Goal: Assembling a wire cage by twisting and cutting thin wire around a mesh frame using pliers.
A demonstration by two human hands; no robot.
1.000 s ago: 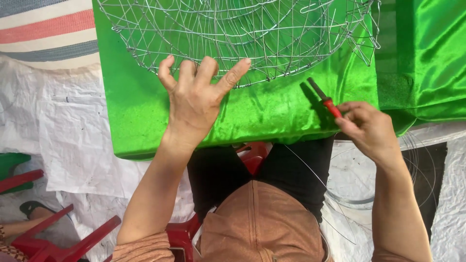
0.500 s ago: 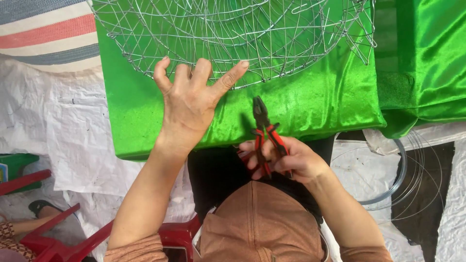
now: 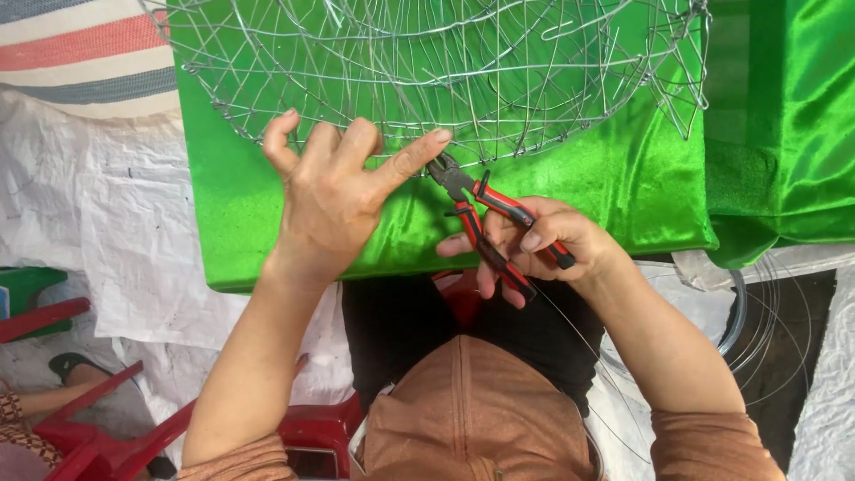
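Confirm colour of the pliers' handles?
Red with black, on the pliers held in the right hand. The head view shows it.

The surface (image 3: 267,223) is covered in glossy bright green. Silver is seen on the wire frame (image 3: 427,71); red and black on the pliers (image 3: 485,218); red, white and blue-grey stripes on the cloth (image 3: 80,53).

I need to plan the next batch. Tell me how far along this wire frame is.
Done: the wire frame on the green cloth already has a dense mesh of joined wires. In hand: the left hand steadies its near rim while the right hand brings red-handled pliers to that rim. Left: several loose wire ends along the rim appear unfinished.
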